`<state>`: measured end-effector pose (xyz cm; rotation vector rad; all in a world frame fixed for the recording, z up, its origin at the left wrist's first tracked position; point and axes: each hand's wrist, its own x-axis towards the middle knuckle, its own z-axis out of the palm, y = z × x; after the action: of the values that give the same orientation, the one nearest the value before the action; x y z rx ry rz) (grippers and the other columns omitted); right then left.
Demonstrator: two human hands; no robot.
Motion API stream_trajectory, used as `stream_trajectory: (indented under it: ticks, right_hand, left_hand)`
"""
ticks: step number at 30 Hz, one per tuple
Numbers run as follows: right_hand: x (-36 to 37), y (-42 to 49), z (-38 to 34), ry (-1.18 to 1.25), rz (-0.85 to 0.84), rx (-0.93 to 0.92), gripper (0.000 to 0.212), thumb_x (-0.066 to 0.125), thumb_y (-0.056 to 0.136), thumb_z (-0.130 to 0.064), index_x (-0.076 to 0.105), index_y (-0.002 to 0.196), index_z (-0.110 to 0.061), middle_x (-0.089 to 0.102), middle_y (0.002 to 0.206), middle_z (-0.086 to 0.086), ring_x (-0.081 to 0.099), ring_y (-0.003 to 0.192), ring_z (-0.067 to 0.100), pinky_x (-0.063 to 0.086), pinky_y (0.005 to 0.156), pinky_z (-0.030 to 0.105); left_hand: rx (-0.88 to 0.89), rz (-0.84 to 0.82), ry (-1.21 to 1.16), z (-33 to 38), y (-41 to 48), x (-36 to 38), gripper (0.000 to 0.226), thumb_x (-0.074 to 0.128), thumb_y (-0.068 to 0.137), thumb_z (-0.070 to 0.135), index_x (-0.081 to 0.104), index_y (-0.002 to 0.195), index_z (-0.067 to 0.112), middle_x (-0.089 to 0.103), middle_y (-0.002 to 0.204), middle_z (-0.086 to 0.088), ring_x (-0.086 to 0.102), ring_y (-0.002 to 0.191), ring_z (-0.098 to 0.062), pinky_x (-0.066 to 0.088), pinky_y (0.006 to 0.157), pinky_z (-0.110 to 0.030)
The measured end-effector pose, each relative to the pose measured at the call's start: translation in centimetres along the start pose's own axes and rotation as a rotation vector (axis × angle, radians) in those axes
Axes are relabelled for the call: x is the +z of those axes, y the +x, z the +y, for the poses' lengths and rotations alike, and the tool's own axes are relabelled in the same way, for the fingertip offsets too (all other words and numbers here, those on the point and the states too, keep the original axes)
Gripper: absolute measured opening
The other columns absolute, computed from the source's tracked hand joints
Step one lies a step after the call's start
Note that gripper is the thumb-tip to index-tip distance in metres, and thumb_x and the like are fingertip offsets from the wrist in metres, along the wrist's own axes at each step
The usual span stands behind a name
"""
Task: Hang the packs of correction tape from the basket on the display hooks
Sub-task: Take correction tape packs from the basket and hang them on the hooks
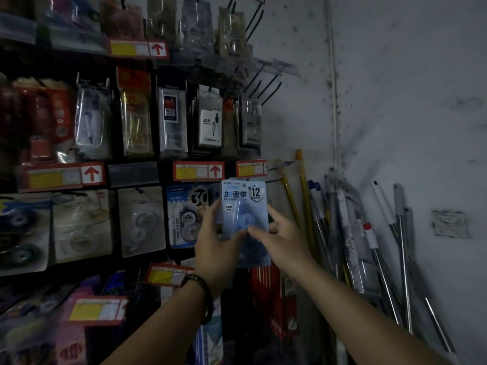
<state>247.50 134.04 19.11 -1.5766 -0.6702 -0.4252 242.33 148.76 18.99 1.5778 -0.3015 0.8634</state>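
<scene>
On the blue correction tape pack (243,206) I read "加密带" and "12"; the neighbouring pack (187,214) shows "30"; the price tag (199,171) carries a red up-arrow.

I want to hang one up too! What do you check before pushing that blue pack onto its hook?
1. Grip: the left hand and right hand both hold the blue pack: ok.
2. Pack upright, print facing out: ok.
3. Hang hole at the top is not covered by fingers: ok.
4. Hole lined up with the hook: cannot tell, the pack hides most of it.
5. Right place: another correction tape pack hangs just to the left: ok.
6. Poles leaning on the wall are apart from the right hand: ok.
</scene>
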Motion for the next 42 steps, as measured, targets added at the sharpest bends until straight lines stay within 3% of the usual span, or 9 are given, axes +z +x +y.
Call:
stream_trajectory:
  ticks: [8, 12, 16, 21, 25, 29, 35, 39, 42]
  right_hand:
    - [-1.1, 2.0, 0.9, -0.035, 0.023, -0.049, 0.050, 0.069, 0.100, -0.016, 0.054, 0.142, -0.039, 0.074, 0.099, -0.011, 0.072, 0.091, 0.005, 0.059, 0.075, 0.018]
    - [-1.2, 3.4, 1.6, -0.044, 0.055, -0.069, 0.062, 0.067, 0.102, -0.018, 0.042, 0.157, -0.033, 0.069, 0.134, 0.000, 0.068, 0.121, 0.015, 0.058, 0.103, 0.041]
    - [-1.0, 4.2, 2.3, -0.061, 0.062, -0.081, 0.074, 0.066, 0.102, -0.022, 0.027, 0.163, -0.040, 0.055, 0.155, 0.000, 0.057, 0.138, 0.018, 0.053, 0.111, 0.047]
    - [-1.2, 5.5, 2.4, -0.090, 0.060, -0.055, 0.078, 0.066, 0.102, -0.028, 0.021, 0.164, -0.038, 0.056, 0.152, 0.010, 0.055, 0.138, 0.028, 0.051, 0.112, 0.052]
    - [-1.4, 6.2, 2.6, -0.152, 0.033, -0.014, 0.076, 0.065, 0.102, -0.034, 0.023, 0.165, -0.032, 0.063, 0.120, 0.000, 0.059, 0.116, 0.020, 0.056, 0.091, 0.032]
    - [-1.4, 6.5, 2.7, -0.189, -0.019, 0.024, 0.081, 0.067, 0.097, -0.046, 0.023, 0.164, -0.035, 0.051, 0.158, 0.001, 0.057, 0.137, 0.022, 0.053, 0.109, 0.047]
    - [-0.5, 6.8, 1.6, -0.304, -0.047, 0.048, 0.062, 0.064, 0.103, -0.032, 0.038, 0.160, -0.032, 0.060, 0.146, -0.001, 0.064, 0.121, 0.021, 0.052, 0.090, 0.033]
    - [-0.2, 6.2, 1.2, -0.359, -0.062, 0.058, 0.068, 0.066, 0.101, -0.026, 0.034, 0.161, -0.028, 0.053, 0.152, -0.002, 0.057, 0.134, 0.022, 0.047, 0.103, 0.031]
    - [-0.1, 4.9, 1.3, -0.403, -0.054, 0.031, 0.064, 0.067, 0.099, -0.031, 0.040, 0.156, -0.039, 0.064, 0.140, -0.001, 0.067, 0.115, 0.015, 0.059, 0.096, 0.039]
  left_hand:
    - [-0.001, 0.033, 0.166, -1.0, 2.1, 1.8, 0.081, 0.082, 0.091, 0.033, 0.035, 0.157, 0.045, 0.055, 0.156, -0.002, 0.064, 0.131, -0.026, 0.062, 0.098, -0.049]
    - [0.035, 0.064, 0.267, -1.2, 3.0, 2.2, 0.084, 0.083, 0.089, 0.031, 0.037, 0.159, 0.039, 0.064, 0.141, -0.012, 0.067, 0.124, -0.031, 0.061, 0.097, -0.053]
    - [0.036, 0.054, 0.274, -1.0, 3.6, 2.3, 0.086, 0.083, 0.090, 0.024, 0.035, 0.160, 0.039, 0.068, 0.129, -0.011, 0.072, 0.108, -0.026, 0.064, 0.090, -0.046]
    - [0.054, 0.055, 0.279, -0.6, 3.8, 2.5, 0.087, 0.082, 0.091, 0.020, 0.033, 0.162, 0.034, 0.071, 0.121, -0.005, 0.067, 0.091, -0.008, 0.060, 0.077, -0.021]
    - [0.021, 0.046, 0.309, -0.9, 4.2, 2.3, 0.089, 0.082, 0.091, 0.025, 0.030, 0.163, 0.034, 0.073, 0.122, -0.006, 0.073, 0.104, -0.015, 0.064, 0.089, -0.037]
    - [0.019, 0.027, 0.450, -1.4, 4.8, 1.9, 0.085, 0.080, 0.091, 0.032, 0.033, 0.162, 0.032, 0.075, 0.125, -0.010, 0.073, 0.109, -0.022, 0.064, 0.091, -0.037]
    - [0.022, 0.026, 0.694, -0.9, 5.4, 1.5, 0.085, 0.077, 0.094, 0.035, 0.031, 0.164, 0.024, 0.074, 0.118, -0.021, 0.073, 0.104, -0.030, 0.056, 0.080, -0.032]
    - [-0.001, -0.025, 0.748, 0.0, 5.4, 0.4, 0.076, 0.073, 0.095, 0.024, 0.038, 0.161, 0.027, 0.068, 0.130, -0.014, 0.070, 0.109, -0.029, 0.061, 0.084, -0.035]
    - [-0.023, -0.064, 0.723, 1.0, 4.1, -0.6, 0.047, 0.072, 0.093, 0.022, 0.055, 0.137, 0.021, 0.072, 0.114, -0.005, 0.073, 0.097, -0.022, 0.065, 0.079, -0.032]
